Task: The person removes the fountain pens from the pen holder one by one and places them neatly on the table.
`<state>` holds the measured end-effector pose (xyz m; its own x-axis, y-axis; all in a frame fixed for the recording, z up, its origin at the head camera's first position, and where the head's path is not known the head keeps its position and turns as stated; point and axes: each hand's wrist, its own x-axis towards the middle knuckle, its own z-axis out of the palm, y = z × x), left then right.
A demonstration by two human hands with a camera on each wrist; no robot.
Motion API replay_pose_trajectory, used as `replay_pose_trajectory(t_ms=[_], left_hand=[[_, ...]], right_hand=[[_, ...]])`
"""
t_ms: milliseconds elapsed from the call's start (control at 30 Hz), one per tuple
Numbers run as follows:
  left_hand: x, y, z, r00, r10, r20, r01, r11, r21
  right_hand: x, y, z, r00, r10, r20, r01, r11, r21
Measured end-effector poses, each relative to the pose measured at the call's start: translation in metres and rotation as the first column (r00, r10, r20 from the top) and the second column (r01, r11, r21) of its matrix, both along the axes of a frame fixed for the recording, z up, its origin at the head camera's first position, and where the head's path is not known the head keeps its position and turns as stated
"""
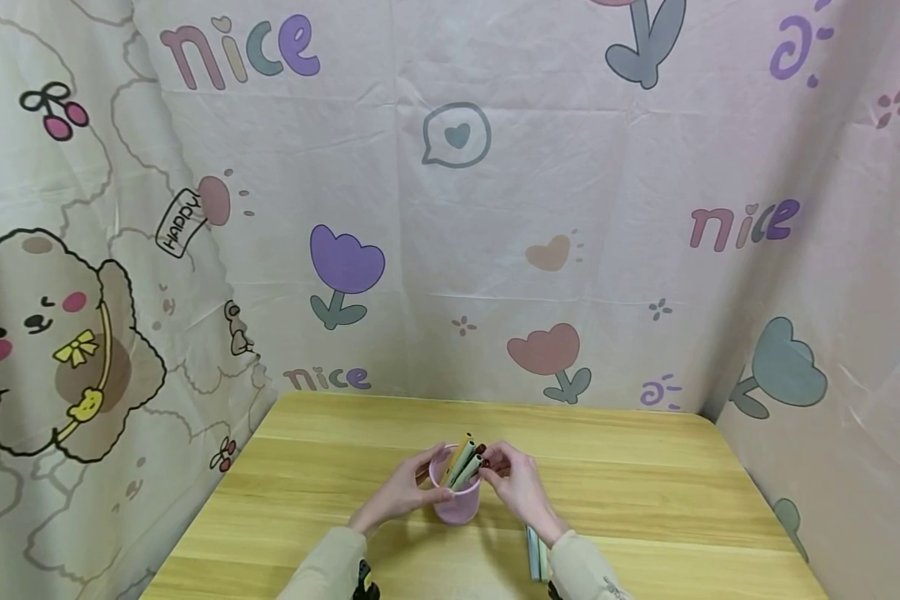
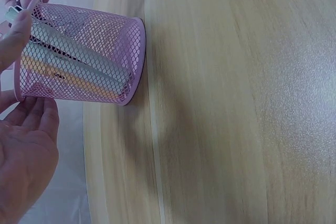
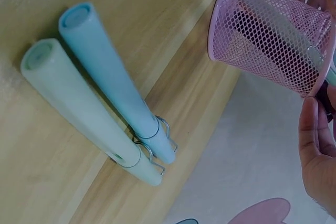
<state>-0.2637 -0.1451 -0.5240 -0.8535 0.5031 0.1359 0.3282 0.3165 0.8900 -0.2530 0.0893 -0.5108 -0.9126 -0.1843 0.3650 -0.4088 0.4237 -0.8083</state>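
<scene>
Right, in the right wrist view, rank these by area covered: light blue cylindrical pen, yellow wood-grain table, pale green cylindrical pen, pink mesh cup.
1. Yellow wood-grain table
2. Pink mesh cup
3. Pale green pen and light blue pen: too alike to rank, and both nearer the camera.

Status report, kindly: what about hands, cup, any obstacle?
Left hand holds pink mesh cup, upright. Right hand pinches dark pen inside it. Blue pen, pale green pen lie apart from cup; no obstacle seen.
</scene>
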Motion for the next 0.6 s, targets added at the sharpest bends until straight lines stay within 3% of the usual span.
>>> replay_pose_trajectory(t_ms=[267,600], left_hand=[[0.0009,0.0002,0.0004,1.0,-0.005,0.005,0.005,1.0,0.004],[-0.0005,-0.0008,-0.0005,1.0,-0.007,0.003,0.007,1.0,0.005]], right_hand=[[0.0,0.0001,0.0014,1.0,-0.008,0.028,0.008,1.0,-0.004],[0.0048,0.0012,0.0088,0.998,-0.055,0.003,0.055,0.997,-0.05]])
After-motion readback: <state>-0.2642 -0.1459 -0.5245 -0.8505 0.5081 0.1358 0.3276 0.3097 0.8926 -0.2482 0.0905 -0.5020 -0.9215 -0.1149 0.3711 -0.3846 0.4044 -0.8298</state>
